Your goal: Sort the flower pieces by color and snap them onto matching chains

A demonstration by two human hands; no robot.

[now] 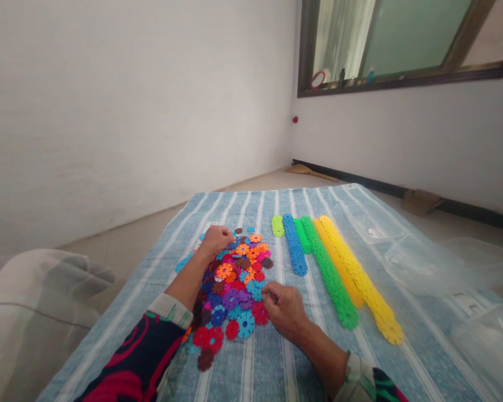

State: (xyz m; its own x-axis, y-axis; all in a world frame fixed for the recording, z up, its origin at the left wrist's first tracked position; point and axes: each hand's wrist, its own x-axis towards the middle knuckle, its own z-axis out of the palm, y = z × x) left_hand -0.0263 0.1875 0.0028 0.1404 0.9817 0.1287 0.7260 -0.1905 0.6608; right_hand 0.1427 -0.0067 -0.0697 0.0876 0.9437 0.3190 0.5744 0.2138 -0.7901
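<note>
A heap of flower-shaped plastic discs (pixel 232 298) in mixed colours lies on the striped cloth. At its far left side, my left hand (pixel 217 239) is closed, its fingertips bent down over the discs; what they hold, if anything, is hidden. My right hand (pixel 287 310) is closed in a pinch at the heap's right edge. Its fingertips meet the rim of a light blue disc (pixel 255 289), but I cannot tell whether they grip it. To the right lie overlapping rows of same-coloured discs: a short lime row (pixel 278 226), a blue row (pixel 294 245), green rows (pixel 331 273) and yellow rows (pixel 362 279).
The blue-and-white striped cloth (pixel 260 374) covers the table. Clear plastic containers (pixel 419 262) stand along its right side, with another clear container (pixel 490 346) nearer me. A pale covered seat (pixel 33 318) is at the left. Walls and a window (pixel 411 39) are beyond.
</note>
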